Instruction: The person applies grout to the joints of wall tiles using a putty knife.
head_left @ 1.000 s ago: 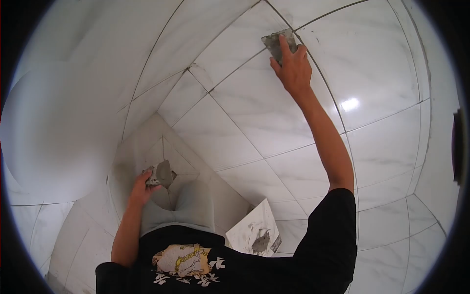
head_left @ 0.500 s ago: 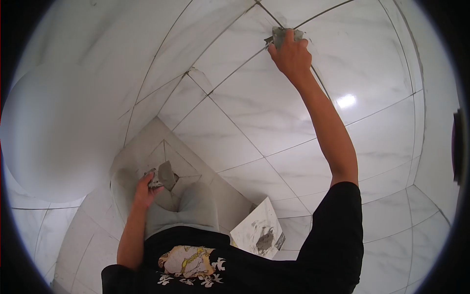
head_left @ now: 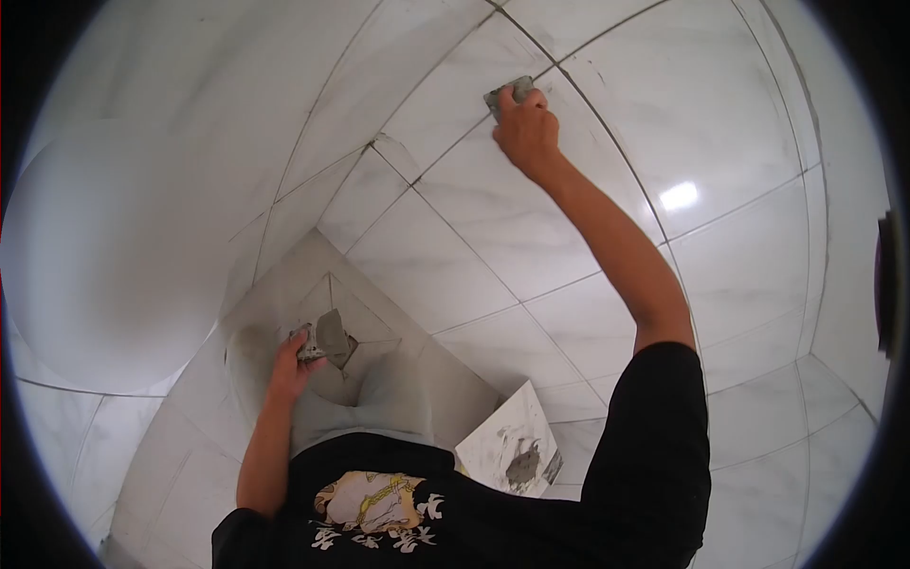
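Note:
My right hand (head_left: 529, 133) grips a small grey scraper (head_left: 510, 96) and presses it flat on the white marbled wall tiles (head_left: 445, 104), over a joint that runs down-left from a crossing of dark joints. Low on the left, my left hand (head_left: 296, 365) is closed around a piece smeared with grey paste (head_left: 331, 336), held above the floor near my knees. What exactly that piece is, I cannot tell.
A white tile piece (head_left: 502, 438) with a grey paste blob on it lies beside my body. A large blurred white round shape (head_left: 109, 256) fills the left. A dark object (head_left: 887, 284) is at the right edge.
My right hand and the scraper have moved left and down along the joint, uncovering the crossing of dark joints. The left hand still holds its piece; the view has shifted slightly.

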